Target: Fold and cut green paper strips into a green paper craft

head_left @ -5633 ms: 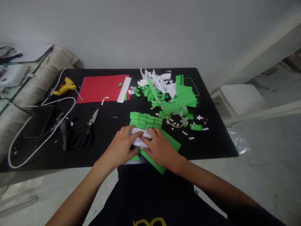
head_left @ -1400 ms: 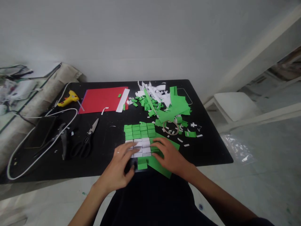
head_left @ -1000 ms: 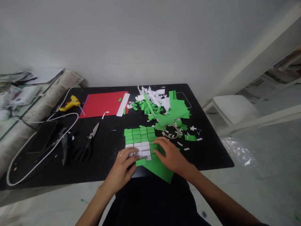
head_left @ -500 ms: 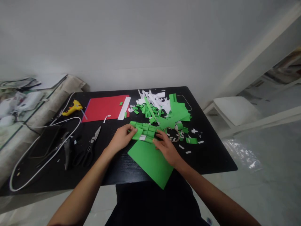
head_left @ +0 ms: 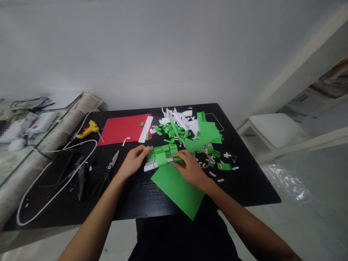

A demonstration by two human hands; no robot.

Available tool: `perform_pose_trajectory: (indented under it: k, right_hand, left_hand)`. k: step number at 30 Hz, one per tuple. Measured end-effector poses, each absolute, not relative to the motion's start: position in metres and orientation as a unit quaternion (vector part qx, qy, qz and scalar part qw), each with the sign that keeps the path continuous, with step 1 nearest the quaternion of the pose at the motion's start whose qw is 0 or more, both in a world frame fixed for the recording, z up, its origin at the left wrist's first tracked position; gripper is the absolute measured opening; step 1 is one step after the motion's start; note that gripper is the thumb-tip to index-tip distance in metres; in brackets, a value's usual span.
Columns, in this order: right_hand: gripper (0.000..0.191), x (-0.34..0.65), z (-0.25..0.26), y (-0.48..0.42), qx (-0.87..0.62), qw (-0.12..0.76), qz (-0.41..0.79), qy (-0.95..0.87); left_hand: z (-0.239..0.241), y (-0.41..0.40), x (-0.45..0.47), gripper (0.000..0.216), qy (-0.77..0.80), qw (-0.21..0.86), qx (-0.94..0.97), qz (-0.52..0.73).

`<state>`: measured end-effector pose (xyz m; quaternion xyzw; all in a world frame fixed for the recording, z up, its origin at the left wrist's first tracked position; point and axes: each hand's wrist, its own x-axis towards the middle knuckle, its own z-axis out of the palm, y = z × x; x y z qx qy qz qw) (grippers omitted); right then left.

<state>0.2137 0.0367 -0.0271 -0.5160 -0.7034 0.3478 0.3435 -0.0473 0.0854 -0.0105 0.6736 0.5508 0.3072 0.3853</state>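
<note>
- The left hand (head_left: 133,162) pinches the left end of a paper mat (head_left: 162,156) made of small green and white tiles. The fingertips are closed on its edge.
- The right hand (head_left: 191,171) lies curled over the mat's right end. Its thumb is hidden, so I cannot tell whether that grip pinches or only presses.
- A second ago the mat lay flat on the green sheet (head_left: 178,190), near the person, with its white rows showing. Now it is bunched up between the two grips and sits farther from the person.
- The green sheet is now bare, just below the right grip. One corner hangs over the near edge of the surface (head_left: 244,181).
- The mat seems to be folded or rolled over, with a white strip along its near left side, but the fold is too small to read.
- Beyond the grips is a heap of green and white scraps (head_left: 187,127). Just right of the right grip, a tape ring (head_left: 205,156) is half hidden.
- Left of the left grip lie scissors (head_left: 107,174) and, farther off, a white cable (head_left: 57,177).
- Beyond the left grip are a red sheet (head_left: 122,128) and a yellow glue gun (head_left: 87,129).
- The surface is black and stands against a pale wall (head_left: 163,54). A white chair (head_left: 277,127) is well off to the right.
</note>
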Motion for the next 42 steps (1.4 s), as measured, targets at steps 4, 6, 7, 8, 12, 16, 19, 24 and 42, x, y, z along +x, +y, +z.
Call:
perform_pose_trajectory:
  k: [4,6,7,8,12,16,19,24,42]
  right_hand:
    - [0.017,0.222,-0.016,0.038,-0.499,0.347,0.376,-0.699]
    - [0.021,0.226,-0.012,0.039,-0.496,0.339,0.384,-0.701]
    - [0.023,0.227,-0.01,0.039,-0.497,0.331,0.392,-0.7]
    - [0.026,0.228,-0.009,0.04,-0.499,0.322,0.402,-0.697]
    - [0.033,0.228,-0.012,0.039,-0.535,0.3,0.4,-0.681]
    - [0.033,0.222,-0.022,0.036,-0.598,0.29,0.347,-0.662]
    - [0.033,0.218,-0.031,0.035,-0.616,0.295,0.305,-0.664]
    - [0.036,0.218,-0.038,0.041,-0.593,0.329,0.266,-0.685]
    - [0.059,0.226,-0.006,0.034,-0.475,0.358,0.539,-0.596]
  left_hand:
    - [-0.019,0.089,-0.047,0.05,0.577,0.377,0.649,0.323]
    - [-0.023,0.086,-0.044,0.056,0.572,0.392,0.643,0.325]
    - [-0.025,0.083,-0.043,0.059,0.569,0.399,0.64,0.327]
    - [-0.026,0.08,-0.043,0.063,0.566,0.409,0.634,0.333]
    - [-0.03,0.063,-0.049,0.067,0.522,0.47,0.599,0.384]
    - [-0.033,0.045,-0.051,0.05,0.52,0.451,0.616,0.383]
    - [-0.039,0.042,-0.048,0.045,0.541,0.414,0.632,0.368]
    - [-0.045,0.046,-0.045,0.035,0.54,0.387,0.653,0.364]
    - [-0.025,0.017,-0.037,0.073,0.456,0.398,0.606,0.516]
